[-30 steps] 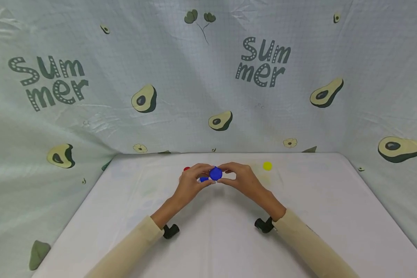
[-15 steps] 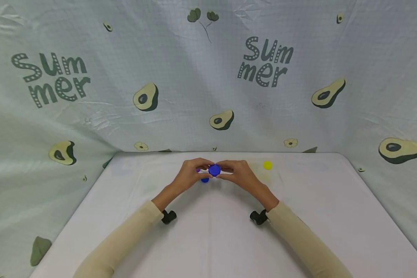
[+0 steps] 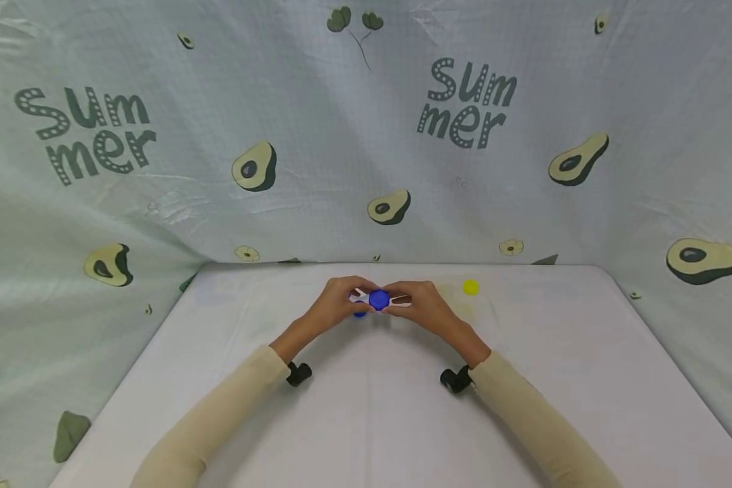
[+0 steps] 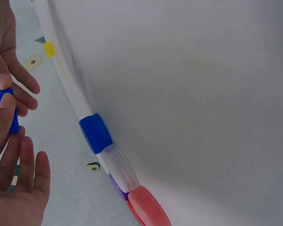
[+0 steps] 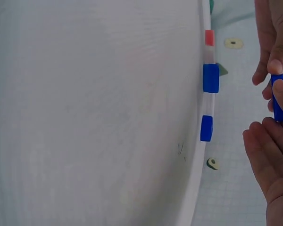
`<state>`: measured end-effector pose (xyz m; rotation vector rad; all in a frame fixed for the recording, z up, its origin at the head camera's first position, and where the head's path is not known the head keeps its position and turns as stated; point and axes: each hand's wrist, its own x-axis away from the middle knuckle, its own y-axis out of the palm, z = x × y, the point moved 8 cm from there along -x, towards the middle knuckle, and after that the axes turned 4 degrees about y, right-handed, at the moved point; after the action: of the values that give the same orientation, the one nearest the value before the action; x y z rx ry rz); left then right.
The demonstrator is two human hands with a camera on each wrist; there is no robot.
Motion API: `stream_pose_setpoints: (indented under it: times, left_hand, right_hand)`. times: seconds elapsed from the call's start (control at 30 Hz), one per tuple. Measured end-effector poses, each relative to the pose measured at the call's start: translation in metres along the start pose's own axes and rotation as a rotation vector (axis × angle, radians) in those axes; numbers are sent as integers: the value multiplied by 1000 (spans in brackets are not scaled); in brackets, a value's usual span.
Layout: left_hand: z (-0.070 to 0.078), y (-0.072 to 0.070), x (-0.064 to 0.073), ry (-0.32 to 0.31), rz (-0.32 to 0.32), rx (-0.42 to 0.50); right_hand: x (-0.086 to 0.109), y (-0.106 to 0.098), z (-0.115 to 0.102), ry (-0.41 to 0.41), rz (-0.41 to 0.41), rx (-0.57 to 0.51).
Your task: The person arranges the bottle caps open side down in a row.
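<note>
Between my two hands, a flat round blue lid [image 3: 379, 299] is held up with its round face toward the head view. My left hand [image 3: 335, 299] pinches its left edge with thumb and fingertips, and my right hand [image 3: 427, 301] pinches the right edge the same way. Both wrist views show the lid edge-on as a narrow blue strip [image 5: 279, 106] between the fingertips. Just under the left fingers, another blue round piece [image 3: 359, 310] partly shows on the table.
Behind the left hand on the white table [image 3: 366, 420] are a blue piece [image 4: 96, 134], a clear ridged one [image 4: 120, 167], a purple one [image 4: 118, 187] and a red ridged one [image 4: 150, 207]. A yellow disc [image 3: 471, 287] lies back right. A printed curtain [image 3: 317, 135] hangs behind.
Both hands have shifted slightly away with the blue lid still pinched between them. Red and purple pieces glimpsed earlier by the left hand are now hidden behind it in the head view.
</note>
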<state>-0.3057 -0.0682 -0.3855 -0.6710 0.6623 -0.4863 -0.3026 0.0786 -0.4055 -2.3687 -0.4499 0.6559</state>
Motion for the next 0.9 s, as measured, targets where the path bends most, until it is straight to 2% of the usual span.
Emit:
stream_pose_setpoints:
  times: [0.2, 0.53, 0.9]
  left_hand:
    - [-9, 4, -4, -76, -56, -1]
    - [-25, 7, -7, -226, -81, -12]
    - [-31, 15, -15, -257, -215, -35]
  right_hand:
    - [-6, 2, 4, 43, -35, 60]
    - [-21, 9, 16, 129, -89, 82]
    - [-19, 11, 24, 220, -108, 82]
